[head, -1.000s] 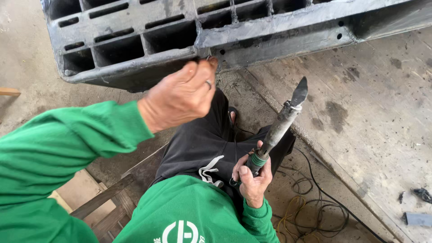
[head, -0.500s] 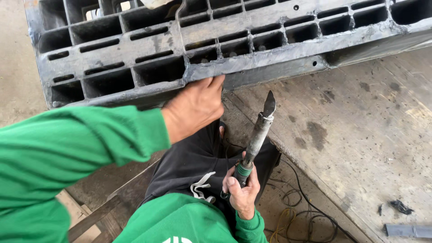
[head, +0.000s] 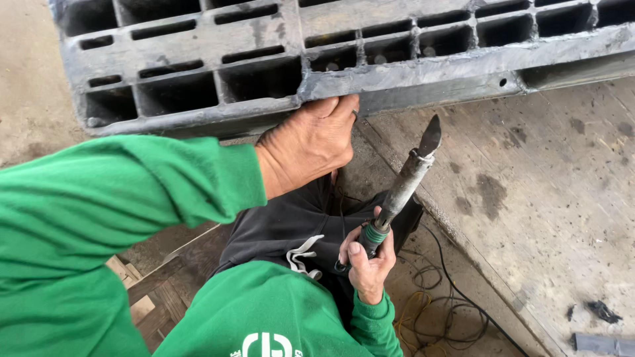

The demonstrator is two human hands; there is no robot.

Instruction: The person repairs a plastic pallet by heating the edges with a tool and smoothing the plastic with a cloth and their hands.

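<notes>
Two hands are seen, well apart. The left hand [head: 311, 142] is pressed against the lower edge of the grey plastic pallet [head: 198, 53], fingers curled under its rim at 12 o'clock. The right hand [head: 367, 261] is clamped around the green-collared grip of a heating iron [head: 403, 185], its flat dark tip angled toward 1 o'clock, just short of the pallet. Cables [head: 450, 311] are coiled on the floor at 5 o'clock.

Dark grey slotted plastic pallet [head: 264, 59] lies flat; blade-tipped heating tool [head: 403, 185] tilts upward beside it
</notes>
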